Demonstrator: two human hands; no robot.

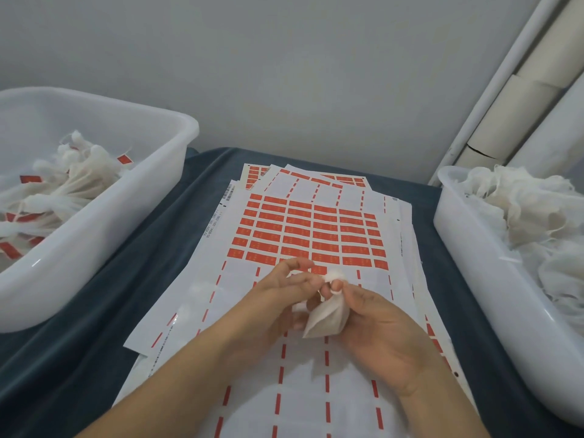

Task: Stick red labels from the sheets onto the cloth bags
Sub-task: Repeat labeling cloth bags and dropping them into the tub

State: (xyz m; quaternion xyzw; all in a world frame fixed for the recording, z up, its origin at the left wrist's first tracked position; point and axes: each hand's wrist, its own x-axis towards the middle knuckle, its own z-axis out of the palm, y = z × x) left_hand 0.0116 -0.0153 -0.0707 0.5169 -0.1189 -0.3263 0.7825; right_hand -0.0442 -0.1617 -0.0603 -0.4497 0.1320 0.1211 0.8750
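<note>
Over the near middle of the desk (pixel 164 248), both hands meet above the top label sheet (pixel 303 368). The right hand (pixel 379 330) comes in from the near right, palm turned inward, and pinches the gathered neck of a small cloth bag (pixel 325 320) between thumb and forefinger; the bag's body hangs below the grip toward the near edge, its frilled top poking up past the fingertips. The left hand (pixel 284 295) reaches in from the near left with the forearm low over the sheet, its fingers loosely curled and their tips touching the bag's neck just beside the right thumb. Whether a label is held between those fingertips cannot be told.

The sheet under the hands has bare rows marked by red dashes at the near end, and a block of red labels (pixel 309 235) remaining beyond the hands, toward the far edge. More sheets are fanned beneath it. At the left edge stands a white tub (pixel 151 197) of bags already carrying red labels; at the right edge a second tub (pixel 467 248) holds plain cloth bags (pixel 521 210).
</note>
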